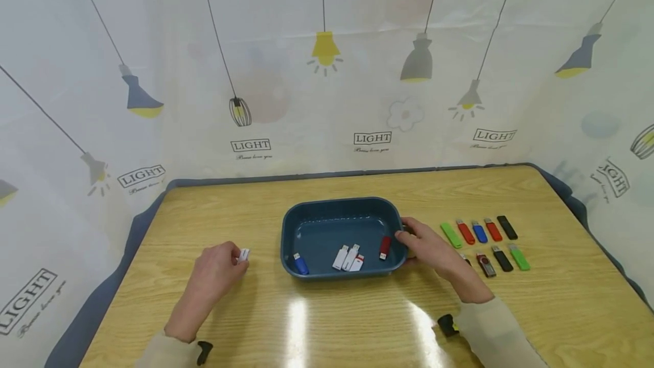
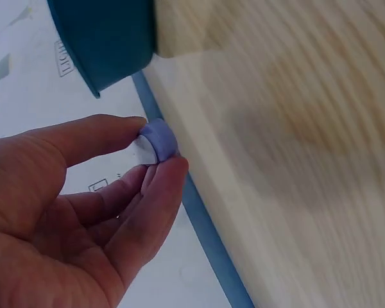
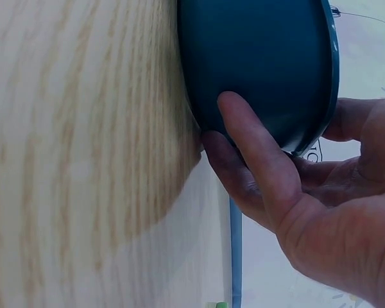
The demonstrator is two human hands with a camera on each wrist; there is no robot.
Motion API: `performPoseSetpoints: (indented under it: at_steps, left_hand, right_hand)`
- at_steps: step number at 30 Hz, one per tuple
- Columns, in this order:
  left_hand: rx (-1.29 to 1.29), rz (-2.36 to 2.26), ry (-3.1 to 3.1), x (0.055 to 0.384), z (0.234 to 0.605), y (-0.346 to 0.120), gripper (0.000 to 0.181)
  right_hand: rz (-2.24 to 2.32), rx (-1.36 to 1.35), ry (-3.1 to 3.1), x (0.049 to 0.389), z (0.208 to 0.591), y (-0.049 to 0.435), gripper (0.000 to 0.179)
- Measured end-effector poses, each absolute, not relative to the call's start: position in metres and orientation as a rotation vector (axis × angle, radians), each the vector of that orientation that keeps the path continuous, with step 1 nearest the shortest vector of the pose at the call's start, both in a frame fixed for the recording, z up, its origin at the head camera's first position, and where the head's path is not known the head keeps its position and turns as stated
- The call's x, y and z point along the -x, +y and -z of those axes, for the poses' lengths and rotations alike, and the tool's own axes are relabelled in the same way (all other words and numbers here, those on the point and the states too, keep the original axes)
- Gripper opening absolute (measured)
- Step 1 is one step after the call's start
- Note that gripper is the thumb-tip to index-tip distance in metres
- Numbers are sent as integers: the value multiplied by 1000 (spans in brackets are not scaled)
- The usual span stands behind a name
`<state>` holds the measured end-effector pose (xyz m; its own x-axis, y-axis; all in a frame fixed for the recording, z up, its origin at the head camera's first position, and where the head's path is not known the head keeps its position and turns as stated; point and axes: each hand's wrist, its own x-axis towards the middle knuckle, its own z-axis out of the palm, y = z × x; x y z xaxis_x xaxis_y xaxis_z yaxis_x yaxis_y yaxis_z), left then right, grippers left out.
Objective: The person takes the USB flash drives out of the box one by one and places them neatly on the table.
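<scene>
My left hand (image 1: 221, 268) is over the table left of the bin, pinching a small white USB stick (image 1: 244, 254) between thumb and fingertips. Close up in the left wrist view, the pinched piece (image 2: 158, 141) shows a white and a lavender-looking part; the rest is covered by fingers. On the other side, my right hand (image 1: 429, 246) holds the right end of a dark blue plastic bin (image 1: 327, 207), thumb at the rim and fingers against the outer wall (image 3: 263, 64). Inside the bin lie a blue USB stick (image 1: 301, 264), several white ones (image 1: 341, 257) and a dark red one (image 1: 385, 247).
Right of the bin, USB sticks lie in two rows, among them a green one (image 1: 451, 235), a red one (image 1: 465, 231) and a black one (image 1: 507, 227). My right forearm passes close to them. A printed curtain (image 1: 306, 158) stands behind the wooden table (image 1: 230, 209).
</scene>
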<state>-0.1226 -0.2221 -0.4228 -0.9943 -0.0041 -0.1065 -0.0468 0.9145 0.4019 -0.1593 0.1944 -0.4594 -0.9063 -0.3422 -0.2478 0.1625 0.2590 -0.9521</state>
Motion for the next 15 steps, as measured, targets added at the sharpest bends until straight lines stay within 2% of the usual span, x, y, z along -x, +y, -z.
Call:
performPoseSetpoints:
  at_steps: [15]
  left_hand:
    - [69, -507, 2922, 124, 441, -235, 24]
  right_hand:
    - [1695, 161, 2121, 160, 461, 195, 54]
